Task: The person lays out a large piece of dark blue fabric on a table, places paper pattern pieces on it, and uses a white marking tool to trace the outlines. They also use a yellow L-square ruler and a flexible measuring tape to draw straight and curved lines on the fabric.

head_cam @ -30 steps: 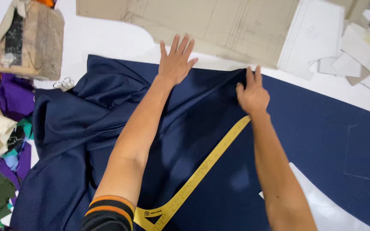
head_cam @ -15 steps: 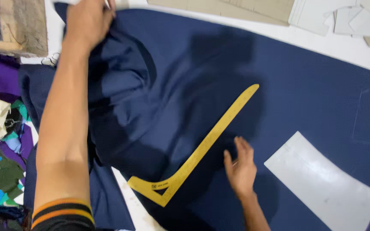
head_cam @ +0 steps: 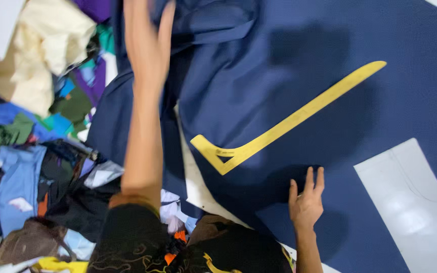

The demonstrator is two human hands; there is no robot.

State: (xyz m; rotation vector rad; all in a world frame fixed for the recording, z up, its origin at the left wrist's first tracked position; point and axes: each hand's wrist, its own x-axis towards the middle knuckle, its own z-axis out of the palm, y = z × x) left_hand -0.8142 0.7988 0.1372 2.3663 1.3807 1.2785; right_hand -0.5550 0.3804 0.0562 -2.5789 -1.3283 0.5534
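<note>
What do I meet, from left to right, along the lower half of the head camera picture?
Pile of cloth scraps → left forearm → yellow curved ruler → right hand, flat on the navy cloth → pale paper pattern piece.

A curved ruler [head_cam: 284,124] lies on the cloth [head_cam: 289,60] at centre frame. A paper pattern [head_cam: 416,202] lies lower right; a scrap heap [head_cam: 36,151] fills the left edge.
</note>
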